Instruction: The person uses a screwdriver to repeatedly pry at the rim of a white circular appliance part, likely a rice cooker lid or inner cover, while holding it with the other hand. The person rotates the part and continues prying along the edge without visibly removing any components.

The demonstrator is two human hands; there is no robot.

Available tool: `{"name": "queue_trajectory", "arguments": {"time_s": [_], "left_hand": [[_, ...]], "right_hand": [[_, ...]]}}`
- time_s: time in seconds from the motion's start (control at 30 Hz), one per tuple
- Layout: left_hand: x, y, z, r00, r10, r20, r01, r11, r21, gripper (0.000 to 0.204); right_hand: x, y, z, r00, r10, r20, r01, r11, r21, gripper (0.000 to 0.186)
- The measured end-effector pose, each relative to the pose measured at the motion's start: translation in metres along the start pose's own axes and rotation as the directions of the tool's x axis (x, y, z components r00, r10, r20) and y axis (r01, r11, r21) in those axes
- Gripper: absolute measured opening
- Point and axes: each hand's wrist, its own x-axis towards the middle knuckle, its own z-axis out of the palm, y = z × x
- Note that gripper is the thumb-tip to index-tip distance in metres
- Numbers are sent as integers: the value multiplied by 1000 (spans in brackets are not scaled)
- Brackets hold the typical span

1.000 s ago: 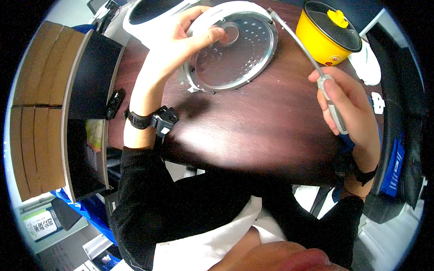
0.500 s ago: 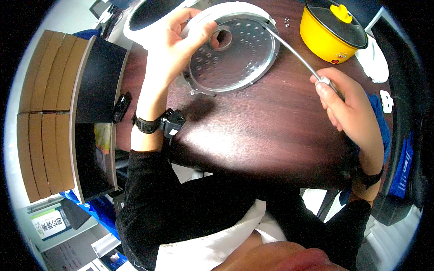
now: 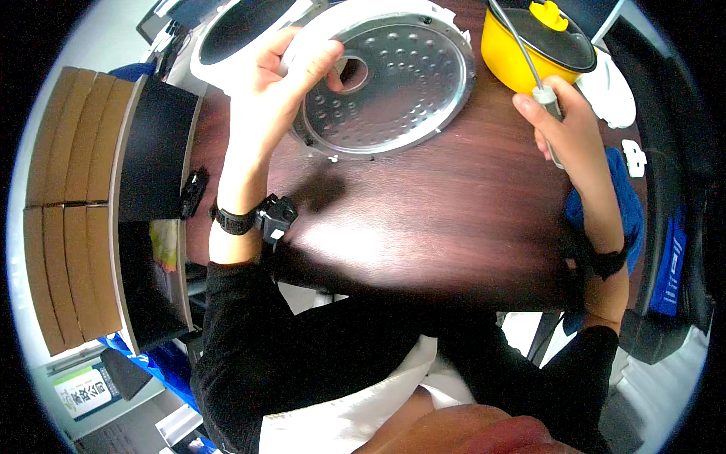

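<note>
My left hand [image 3: 280,87] is closed on a round white lid with a dimpled metal plate [image 3: 412,87] on the side facing me. My thumb lies beside the round hole in the plate, and the lid is tilted up above the brown table. In my right hand [image 3: 567,125] is a screwdriver [image 3: 547,102], gripped by its grey handle. Its long metal shaft points up and away, crossing in front of a yellow pot [image 3: 503,57] with a black lid and yellow knob. The shaft is apart from the plate, and its tip runs to the picture's top edge.
Behind my left hand stands a white vessel [image 3: 208,68] with a dark inside. At the right lie a white oval piece [image 3: 611,94], a small white plastic part [image 3: 634,158] and a blue cloth [image 3: 629,219]. Cardboard boxes [image 3: 76,136] stand on a shelf unit at the left.
The screwdriver has left the lid's upper right rim and swung up and right, in front of the yellow pot. My left hand still holds the lid, which now faces me slightly more.
</note>
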Motion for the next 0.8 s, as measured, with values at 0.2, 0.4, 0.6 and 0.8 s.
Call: {"name": "queue_trajectory", "arguments": {"time_s": [0.2, 0.4, 0.6, 0.8], "left_hand": [[-4, -4, 10, 1000, 15, -14, -17, 987, -161, 24], [-12, -8, 17, 999, -47, -7, 41, 929, -368, 25], [-6, -14, 16, 996, -70, 61, 88, 925, -369, 29], [-4, -14, 23, 993, -1, 122, 19, 988, -152, 32]], "right_hand": [[14, 26, 12, 985, -56, -161, 92, 968, 231, 34], [9, 21, 17, 992, -104, -70, 121, 934, 336, 31], [14, 26, 13, 972, -183, -144, 215, 943, 253, 30], [12, 20, 7, 891, -412, -189, 422, 907, 13, 33]]}}
